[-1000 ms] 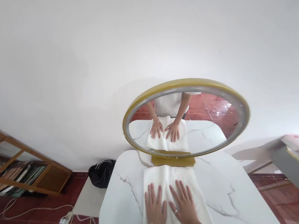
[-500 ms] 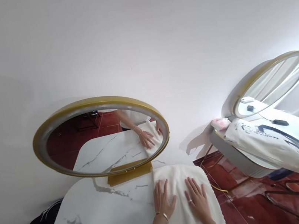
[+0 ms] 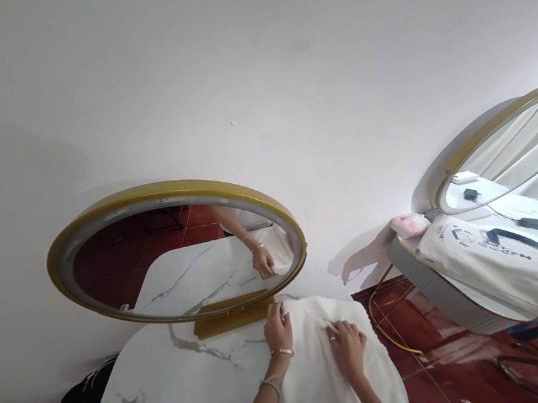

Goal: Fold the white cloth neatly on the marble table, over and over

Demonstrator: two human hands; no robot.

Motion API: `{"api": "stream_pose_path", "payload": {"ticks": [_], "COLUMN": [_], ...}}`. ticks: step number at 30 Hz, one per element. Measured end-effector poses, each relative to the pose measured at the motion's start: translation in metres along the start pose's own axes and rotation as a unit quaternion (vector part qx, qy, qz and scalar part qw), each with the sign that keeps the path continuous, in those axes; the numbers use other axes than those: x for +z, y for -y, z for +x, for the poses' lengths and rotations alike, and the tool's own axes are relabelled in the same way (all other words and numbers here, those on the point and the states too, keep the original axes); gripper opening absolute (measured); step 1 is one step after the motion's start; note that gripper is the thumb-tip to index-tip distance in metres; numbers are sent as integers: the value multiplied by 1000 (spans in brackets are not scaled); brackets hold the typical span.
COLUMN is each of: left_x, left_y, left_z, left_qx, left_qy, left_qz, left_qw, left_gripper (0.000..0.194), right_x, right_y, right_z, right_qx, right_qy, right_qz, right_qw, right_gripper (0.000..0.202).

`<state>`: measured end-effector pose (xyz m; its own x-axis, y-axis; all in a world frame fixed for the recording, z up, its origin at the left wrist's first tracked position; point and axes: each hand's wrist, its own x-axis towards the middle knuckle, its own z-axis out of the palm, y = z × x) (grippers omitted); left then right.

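A white towel (image 3: 316, 383) with a scalloped edge lies over the right end of the marble-patterned table (image 3: 192, 401) and hangs past its side. At the towel's far left corner, my left hand (image 3: 278, 328) is closed in a pinch on the cloth. My right hand (image 3: 347, 348), a ring on one finger, has its fingers curled around a small raised fold nearer the towel's middle. Bracelets circle my left wrist. The oval gold-framed mirror (image 3: 181, 261) behind the table reflects one hand and part of the towel.
The mirror's gold base (image 3: 236, 317) stands just beyond my left hand. To the right, a second table (image 3: 433, 285) carries a printed white cloth bag (image 3: 490, 262), a pink-and-white packet (image 3: 410, 225) and a black adapter (image 3: 535, 223). A black bag (image 3: 87, 390) sits at the left.
Both hands lay flat with fingers spread on the towel. Now the left has moved forward to the corner and pinches it, and the right has curled around a fold. The view shifted slightly.
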<state>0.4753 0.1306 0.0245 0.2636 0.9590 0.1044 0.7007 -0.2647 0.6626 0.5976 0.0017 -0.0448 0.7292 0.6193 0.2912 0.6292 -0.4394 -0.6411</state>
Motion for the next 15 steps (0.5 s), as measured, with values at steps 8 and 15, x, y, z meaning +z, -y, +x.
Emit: {"api": "stream_pose_path", "payload": {"ticks": [8,15], "left_x": [-76,-138], "left_y": [-107,-165], "left_z": [34,67], "left_qx": [341,532], "left_qy": [-187,-282], "left_qz": [-123,-34], "left_qw": [913,798], "left_gripper": [30,33], "right_x": [13,-37], "right_y": [99,195], "right_z": [46,115], "right_qx": [147,93], "right_qy": [-148,-242], "right_qz": [293,413], "right_qw": [933,873], "right_gripper": [41,43]}}
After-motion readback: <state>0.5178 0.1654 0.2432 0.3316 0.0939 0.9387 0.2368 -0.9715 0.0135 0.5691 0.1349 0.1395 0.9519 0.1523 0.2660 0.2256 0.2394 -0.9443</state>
